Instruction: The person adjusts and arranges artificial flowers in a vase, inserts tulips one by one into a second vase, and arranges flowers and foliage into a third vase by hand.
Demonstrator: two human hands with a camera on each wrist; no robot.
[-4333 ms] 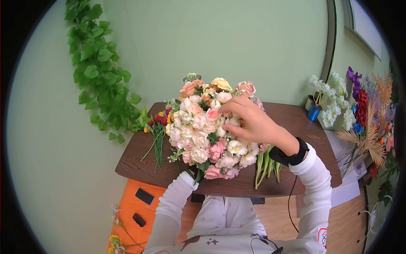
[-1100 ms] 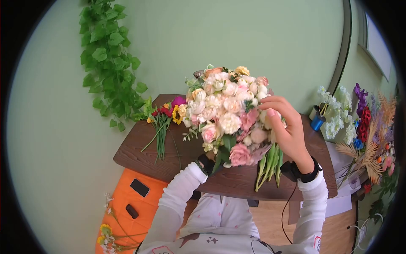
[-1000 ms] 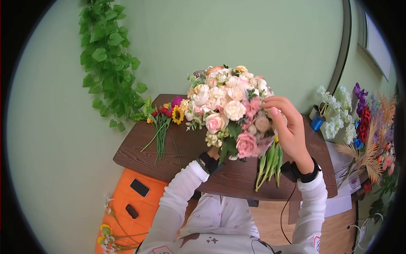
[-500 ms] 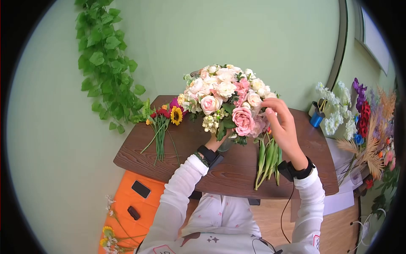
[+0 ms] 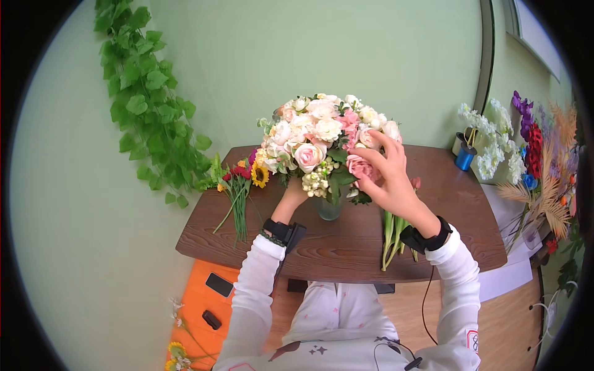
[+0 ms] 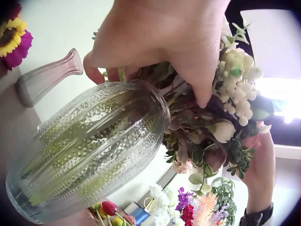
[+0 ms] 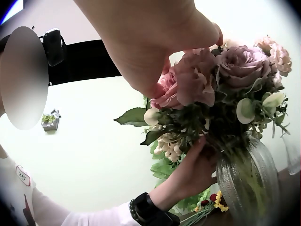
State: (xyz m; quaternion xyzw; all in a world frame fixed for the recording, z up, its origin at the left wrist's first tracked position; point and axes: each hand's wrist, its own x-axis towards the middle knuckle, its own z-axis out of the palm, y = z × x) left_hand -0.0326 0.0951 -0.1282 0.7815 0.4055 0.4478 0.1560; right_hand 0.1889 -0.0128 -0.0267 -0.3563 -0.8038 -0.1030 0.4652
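Observation:
A big bouquet (image 5: 322, 127) of cream, white and pink flowers stands in a ribbed clear glass vase (image 5: 330, 209) on the table. Below the blooms, my left hand (image 5: 294, 195) grips the stems; in the left wrist view the thumb and fingers of this left hand (image 6: 164, 37) reach round them at the vase's (image 6: 94, 146) rim. My right hand (image 5: 390, 176) curls its thumb and fingers round a pink rose (image 5: 360, 168) at the bouquet's front right. In the right wrist view the right hand (image 7: 150, 42) presses against the pink rose (image 7: 167, 89); some fingertips are hidden by petals.
Red flowers with green stems (image 5: 238, 195) and a sunflower (image 5: 259, 173) lie on the dark wooden table (image 5: 309, 247) to the left. Tulip stems (image 5: 391, 238) lie on the right, a blue ribbon spool (image 5: 464, 158) behind. A pinkish glass vase (image 6: 51, 77) stands beside the ribbed vase.
The bouquet has turned from leaning towards me to upright, uncovering the vase and my left hand. My right hand has moved from the bouquet's right side onto the pink rose.

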